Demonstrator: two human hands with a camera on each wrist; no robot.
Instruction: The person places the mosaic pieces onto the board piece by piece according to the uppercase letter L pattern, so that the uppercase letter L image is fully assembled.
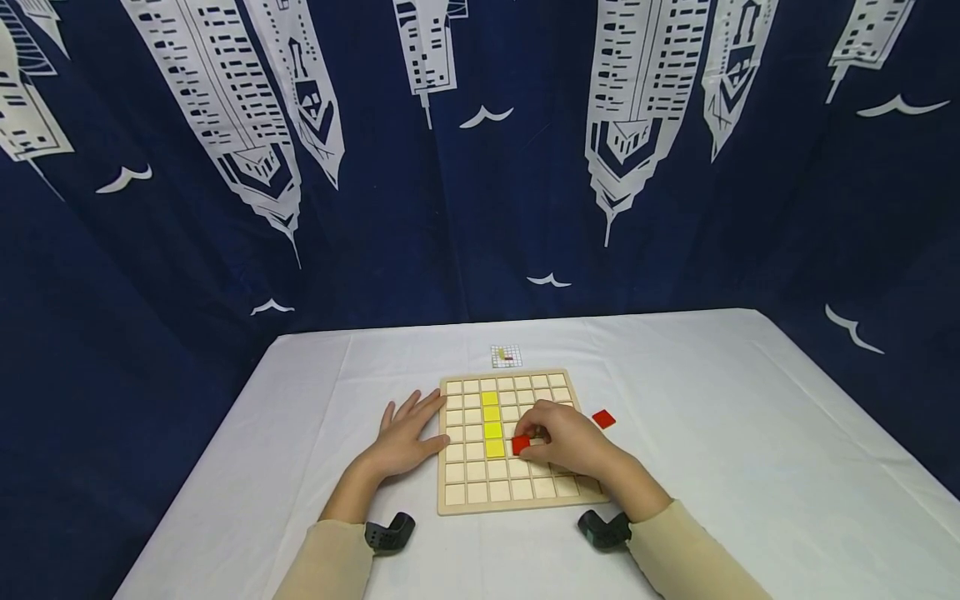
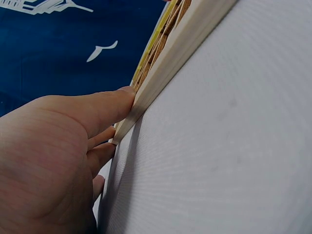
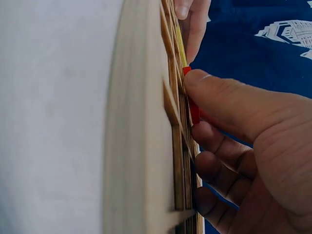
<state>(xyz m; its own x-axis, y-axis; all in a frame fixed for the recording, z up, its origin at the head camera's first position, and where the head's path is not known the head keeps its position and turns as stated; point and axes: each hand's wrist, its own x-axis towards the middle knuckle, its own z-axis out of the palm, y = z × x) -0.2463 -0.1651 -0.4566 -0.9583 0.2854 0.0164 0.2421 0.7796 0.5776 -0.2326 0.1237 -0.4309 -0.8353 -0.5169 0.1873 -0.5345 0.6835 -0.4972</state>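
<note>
A wooden grid board (image 1: 517,505) lies on the table, with a column of several yellow tiles (image 1: 492,431) in its cells. My left hand (image 1: 405,442) rests at the board's left edge, fingers spread and fairly straight. In the left wrist view its thumb (image 2: 114,105) touches the board's side. Over the board, just right of the yellow column, my right hand (image 1: 570,437) pinches a red tile (image 1: 521,445) between thumb and fingers. The right wrist view shows that red tile (image 3: 194,111) tilted edge-on, close to the grid; whether it touches the cell is unclear.
Another red tile (image 1: 603,419) lies on the white tablecloth (image 1: 720,433), right of the board. Behind the board is a small card (image 1: 506,357) printed with a coloured grid. A dark blue curtain (image 1: 450,208) hangs beyond the table.
</note>
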